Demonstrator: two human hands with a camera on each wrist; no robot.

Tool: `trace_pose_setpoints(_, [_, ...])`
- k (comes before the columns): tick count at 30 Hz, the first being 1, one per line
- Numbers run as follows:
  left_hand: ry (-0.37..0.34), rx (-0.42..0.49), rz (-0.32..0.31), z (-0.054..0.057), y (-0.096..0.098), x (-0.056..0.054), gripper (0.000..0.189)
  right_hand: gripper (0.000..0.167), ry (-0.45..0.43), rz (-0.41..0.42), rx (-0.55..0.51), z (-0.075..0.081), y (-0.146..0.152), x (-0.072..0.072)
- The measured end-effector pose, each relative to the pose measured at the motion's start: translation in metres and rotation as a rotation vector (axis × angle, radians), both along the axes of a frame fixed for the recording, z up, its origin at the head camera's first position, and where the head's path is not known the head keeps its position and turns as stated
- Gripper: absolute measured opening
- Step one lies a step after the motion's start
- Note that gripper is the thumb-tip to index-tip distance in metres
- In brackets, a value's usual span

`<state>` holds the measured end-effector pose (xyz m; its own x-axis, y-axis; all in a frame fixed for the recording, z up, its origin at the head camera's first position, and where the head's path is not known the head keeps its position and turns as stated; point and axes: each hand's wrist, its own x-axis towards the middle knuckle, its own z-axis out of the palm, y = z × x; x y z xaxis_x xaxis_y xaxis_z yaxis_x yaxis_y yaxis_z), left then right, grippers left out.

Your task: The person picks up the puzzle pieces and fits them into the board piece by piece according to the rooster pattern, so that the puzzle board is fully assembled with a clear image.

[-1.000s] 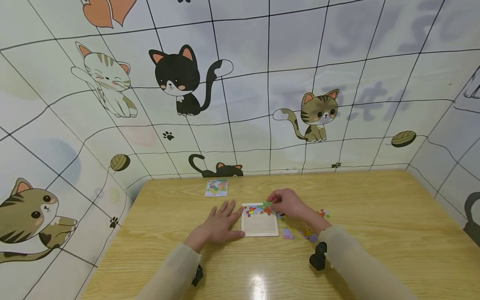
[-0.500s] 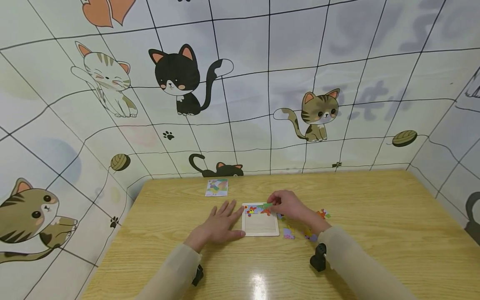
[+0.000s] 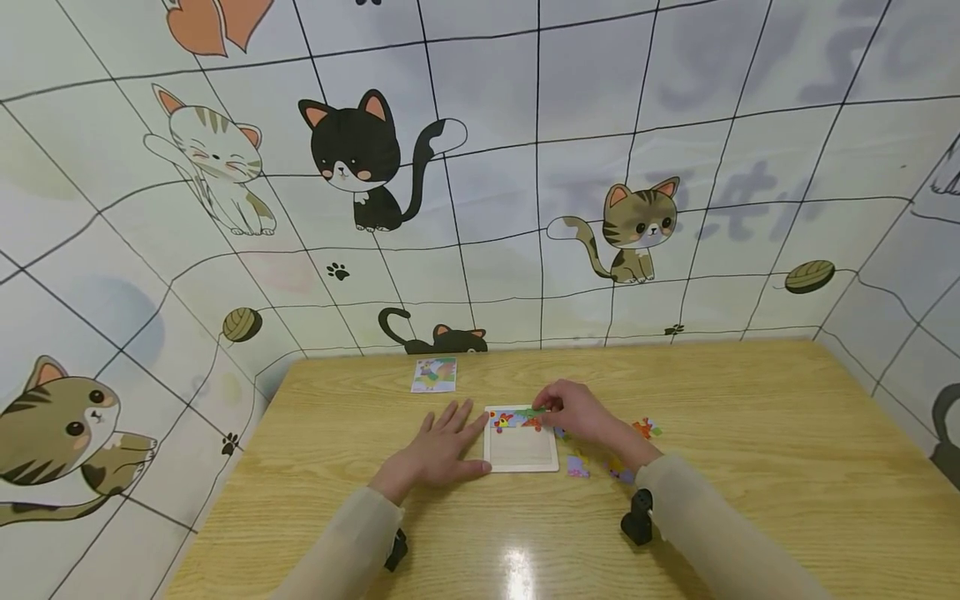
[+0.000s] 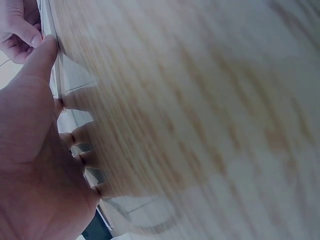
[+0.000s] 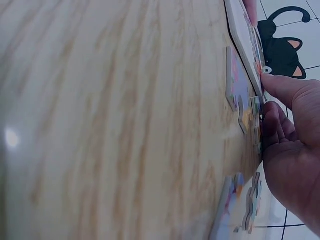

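Observation:
A shallow square puzzle tray [image 3: 521,450] lies on the table, with colourful jigsaw pieces [image 3: 510,419] filling a band along its far side. My left hand [image 3: 435,454] is spread flat beside it, thumb and fingertips touching the left rim. At the far right corner, my right hand [image 3: 579,412] pinches a partly green puzzle piece [image 3: 536,412] that sits at the tray's top edge; the fingers hide part of it. In the right wrist view, the thumb and fingers of the right hand [image 5: 300,130] meet at the tray's edge [image 5: 242,37].
Loose puzzle pieces lie right of the tray: a purple one [image 3: 577,466], a yellow and purple one [image 3: 619,472] and a red and green one [image 3: 646,428]. A printed picture card [image 3: 433,375] lies near the table's back edge, before a cat-patterned wall [image 3: 495,208].
The green piece at the tray's far right corner has shifted slightly down into the row, the right fingers moving with it. My left hand stays where it was.

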<state>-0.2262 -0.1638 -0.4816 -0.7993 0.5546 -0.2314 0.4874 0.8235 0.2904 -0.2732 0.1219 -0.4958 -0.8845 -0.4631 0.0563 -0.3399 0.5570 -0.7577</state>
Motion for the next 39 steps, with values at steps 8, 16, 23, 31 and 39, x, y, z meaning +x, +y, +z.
trace_pose_setpoints(8, [-0.003,-0.005,0.002,0.0003,0.0009,0.0,0.081,0.015,0.061,0.045,-0.016,-0.002,0.0037,0.0006])
trace_pose_setpoints(16, [-0.004,-0.013,0.004,-0.0006,0.0015,-0.0002,0.082,0.016,0.057,0.062,0.008,-0.0034,0.0065,-0.0007])
trace_pose_setpoints(23, [0.0,-0.008,0.002,0.0014,0.0017,0.001,0.081,0.022,0.06,0.126,-0.025,-0.0032,0.0096,-0.0002])
trace_pose_setpoints(31, [-0.002,0.0,-0.003,0.005,0.002,0.0019,0.081,0.026,0.056,0.147,-0.034,-0.0043,0.0102,-0.001])
trace_pose_setpoints(39, [-0.003,-0.004,0.001,0.0052,0.0025,0.0024,0.081,0.03,0.033,0.136,-0.014,-0.0026,0.0103,-0.0007])
